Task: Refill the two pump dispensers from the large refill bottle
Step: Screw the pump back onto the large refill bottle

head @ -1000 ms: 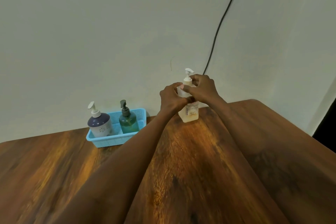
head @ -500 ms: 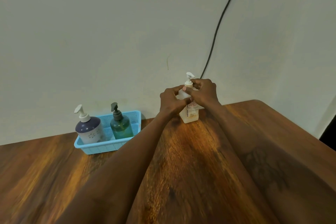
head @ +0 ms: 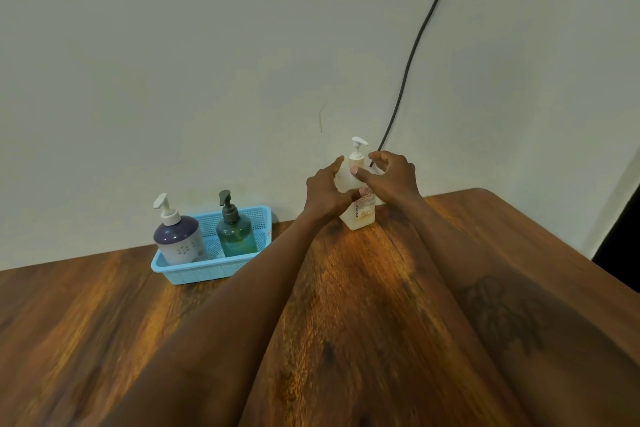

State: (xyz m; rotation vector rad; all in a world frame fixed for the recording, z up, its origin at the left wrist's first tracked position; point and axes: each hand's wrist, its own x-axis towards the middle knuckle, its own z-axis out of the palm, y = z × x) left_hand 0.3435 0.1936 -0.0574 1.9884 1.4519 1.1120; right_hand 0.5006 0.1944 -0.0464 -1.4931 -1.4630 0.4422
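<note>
The refill bottle (head: 360, 215), translucent white with yellowish liquid and a white pump top, stands at the table's far edge against the wall. My left hand (head: 325, 192) wraps its body from the left, thumb across the front. My right hand (head: 391, 177) hovers at the pump collar; the thumb touches it, and the fingers are spread and lifted off it. Two pump dispensers stand in a blue basket (head: 194, 270) to the left: a purple-and-white one (head: 178, 239) and a green one (head: 237, 234) with a dark pump.
The wooden table (head: 346, 322) runs to the pale wall. A black cable (head: 419, 35) hangs down the wall behind the refill bottle. The table's right edge slopes off beside a dark gap at far right.
My right hand has loosened from a closed grip on the pump collar to spread fingers. My left hand keeps hold of the bottle. The view has shifted slightly.
</note>
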